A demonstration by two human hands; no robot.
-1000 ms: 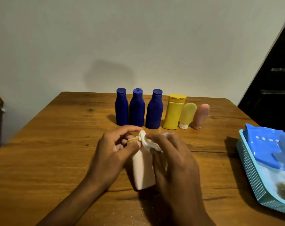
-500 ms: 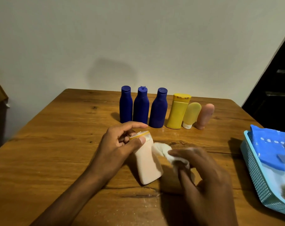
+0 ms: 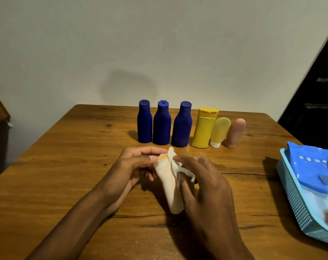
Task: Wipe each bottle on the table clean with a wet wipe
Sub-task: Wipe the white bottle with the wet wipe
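Note:
A pale peach bottle [image 3: 170,184] stands tilted on the wooden table [image 3: 65,166] in front of me. My left hand [image 3: 129,169] pinches its top, by the yellow band, between thumb and fingers. My right hand [image 3: 202,184] holds a crumpled white wet wipe [image 3: 178,166] and presses it against the bottle's right side and top. Behind them stands a row: three dark blue bottles [image 3: 162,124], a yellow bottle [image 3: 205,127], a pale yellow tube [image 3: 220,132] and a pink-brown tube [image 3: 235,133].
A light blue mesh basket [image 3: 294,199] sits at the right table edge with a blue wet-wipe pack [image 3: 313,166] inside. A plain wall rises behind the table. A dark opening shows at the far right.
My right hand with the wipe had pulled away to the right of the bottle; now it is back against the bottle's top and right side. My left hand kept its hold.

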